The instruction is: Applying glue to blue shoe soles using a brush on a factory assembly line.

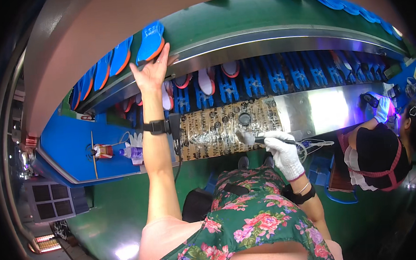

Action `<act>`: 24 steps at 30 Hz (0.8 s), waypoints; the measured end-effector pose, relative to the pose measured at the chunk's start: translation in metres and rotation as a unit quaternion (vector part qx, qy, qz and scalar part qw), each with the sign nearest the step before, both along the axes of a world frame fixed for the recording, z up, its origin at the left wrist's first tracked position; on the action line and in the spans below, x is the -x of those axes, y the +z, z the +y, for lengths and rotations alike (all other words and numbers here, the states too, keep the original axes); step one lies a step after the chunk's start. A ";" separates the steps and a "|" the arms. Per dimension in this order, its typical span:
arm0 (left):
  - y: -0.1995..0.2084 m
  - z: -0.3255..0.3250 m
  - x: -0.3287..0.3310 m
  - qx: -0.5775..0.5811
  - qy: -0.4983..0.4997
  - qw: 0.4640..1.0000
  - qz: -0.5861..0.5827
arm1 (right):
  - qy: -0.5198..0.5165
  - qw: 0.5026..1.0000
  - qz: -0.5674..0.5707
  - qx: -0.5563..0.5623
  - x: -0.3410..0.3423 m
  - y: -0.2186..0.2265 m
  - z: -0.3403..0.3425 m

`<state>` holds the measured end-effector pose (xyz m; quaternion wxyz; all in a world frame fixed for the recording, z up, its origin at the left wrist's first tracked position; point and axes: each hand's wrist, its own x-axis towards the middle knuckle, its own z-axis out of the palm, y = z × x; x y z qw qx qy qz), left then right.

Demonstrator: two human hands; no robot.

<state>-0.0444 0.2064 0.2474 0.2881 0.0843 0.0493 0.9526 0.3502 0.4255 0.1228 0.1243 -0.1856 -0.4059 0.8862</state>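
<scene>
My left hand [152,72], bare, reaches up to the green conveyor belt, its thumb and fingers spread apart just below a blue shoe sole [150,40] with an orange rim. The fingertips come up to the near end of that sole; whether they touch it I cannot tell. In a white knit glove, my right hand [284,154] is closed around the dark handle of a brush [247,138]. The pale bristles point left over the bench covered with brown taped sheeting [208,134]. A small dark round pot [244,118] stands just beyond the brush.
More blue soles [102,69] line the upper belt [239,18]. Below it runs a row of blue holders [252,82], some carrying pink-edged shoe parts [206,81]. A purple-labelled bottle [132,152] lies at left. At right a co-worker [381,153] works with a gloved hand.
</scene>
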 end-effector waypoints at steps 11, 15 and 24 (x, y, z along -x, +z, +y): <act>-0.001 -0.027 0.005 0.122 0.174 0.976 -0.058 | -0.010 0.998 -0.053 -0.021 0.002 -0.022 -0.002; -0.004 0.014 -0.030 0.223 0.105 0.969 0.015 | -0.017 0.998 -0.055 -0.041 0.002 -0.030 0.003; 0.057 0.191 -0.064 0.469 -0.117 0.784 0.390 | -0.064 0.997 -0.045 -0.024 -0.022 -0.036 0.037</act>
